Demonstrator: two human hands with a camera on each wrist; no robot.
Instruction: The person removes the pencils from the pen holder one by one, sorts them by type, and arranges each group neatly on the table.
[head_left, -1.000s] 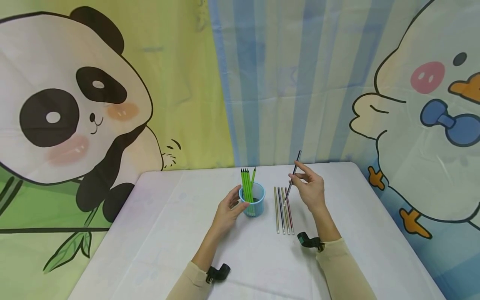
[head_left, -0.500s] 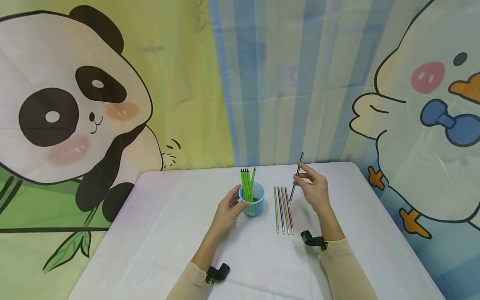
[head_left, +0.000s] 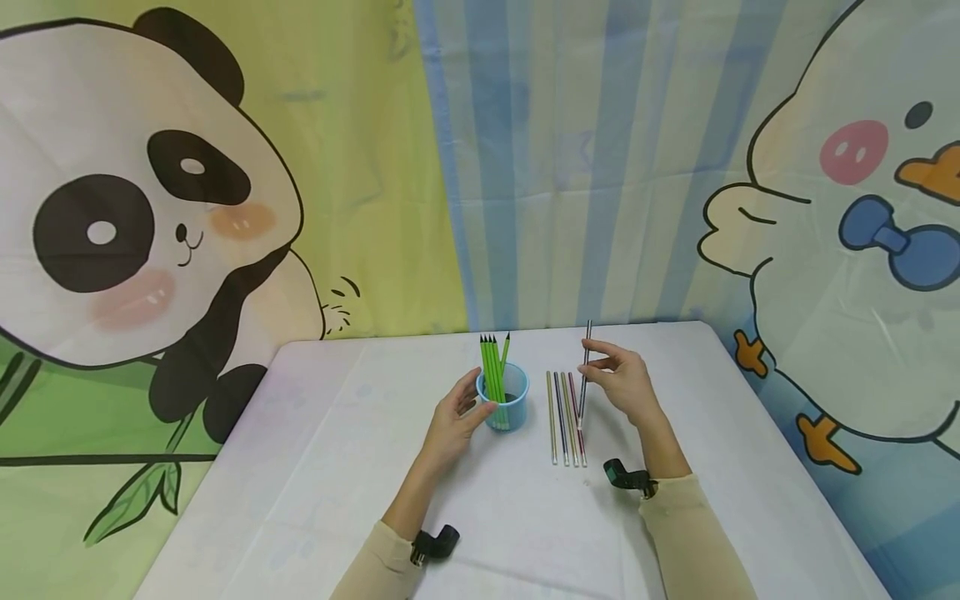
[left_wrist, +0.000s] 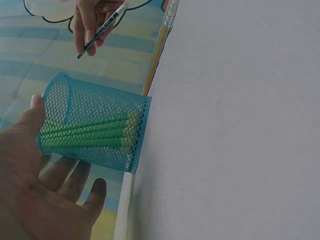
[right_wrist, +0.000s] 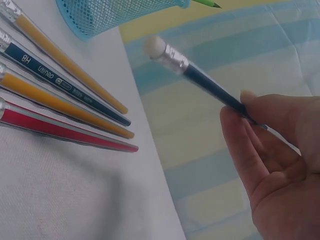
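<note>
My left hand (head_left: 453,421) holds a light blue mesh pencil cup (head_left: 517,414) by its side, thumb at the near rim and fingers around the far left. Several green pencils (head_left: 492,371) stand in the cup, dark points up. My right hand (head_left: 626,383) pinches a dark blue pencil (right_wrist: 212,87) between thumb and fingertips, its white eraser end down. The pencil is nearly upright beside a row of loose pencils on the table. In the right wrist view, the row shows a yellow pencil (right_wrist: 70,59), a dark blue HB one (right_wrist: 55,77), another yellow and a red pencil (right_wrist: 65,131).
A white cloth covers the table (head_left: 337,467), whose far edge meets a printed curtain (head_left: 547,167). The loose pencils lie side by side between the cup and my right hand. A black wrist camera (head_left: 437,546) sits on the left wrist, another (head_left: 628,477) on the right.
My right hand has shifted slightly right, then lower, and the tilted dark blue pencil has come closer to upright. The left hand and cup have stayed in place.
</note>
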